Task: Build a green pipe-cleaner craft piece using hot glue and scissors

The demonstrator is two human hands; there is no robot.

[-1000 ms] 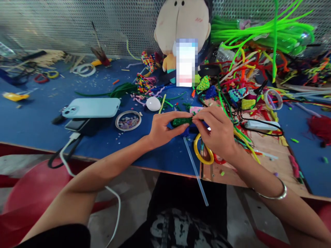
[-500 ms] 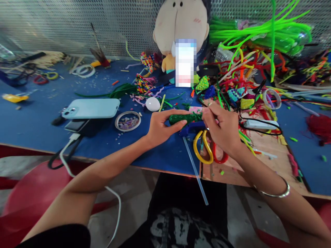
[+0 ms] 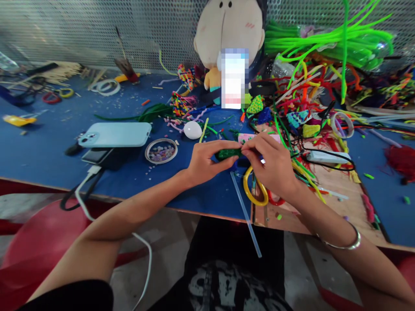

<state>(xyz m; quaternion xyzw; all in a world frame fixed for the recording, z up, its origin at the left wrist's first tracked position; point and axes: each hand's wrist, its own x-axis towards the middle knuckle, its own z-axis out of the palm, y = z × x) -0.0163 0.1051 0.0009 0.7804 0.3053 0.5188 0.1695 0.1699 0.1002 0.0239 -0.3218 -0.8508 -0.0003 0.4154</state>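
My left hand (image 3: 207,162) is closed round a short dark green fuzzy pipe-cleaner piece (image 3: 228,153), held just above the blue table (image 3: 45,151). My right hand (image 3: 272,166) pinches the right end of the same green piece with thumb and fingertips. A silver bangle (image 3: 346,242) sits on my right wrist. Below my right hand lie scissors with yellow and red handles (image 3: 254,194). A clear plastic stick (image 3: 244,211) juts out over the table's front edge.
A light blue phone (image 3: 115,134) rests on a dark power bank with a white cable (image 3: 87,181). A round tin of beads (image 3: 161,151) and a white egg-shaped thing (image 3: 192,130) lie nearby. Heaps of coloured pipe cleaners (image 3: 324,56) and a plush doll (image 3: 228,34) fill the back right.
My hands drew closer together along the green piece, so less of it shows between them than half a second ago. My right hand moved down and left, covering more of the scissors.
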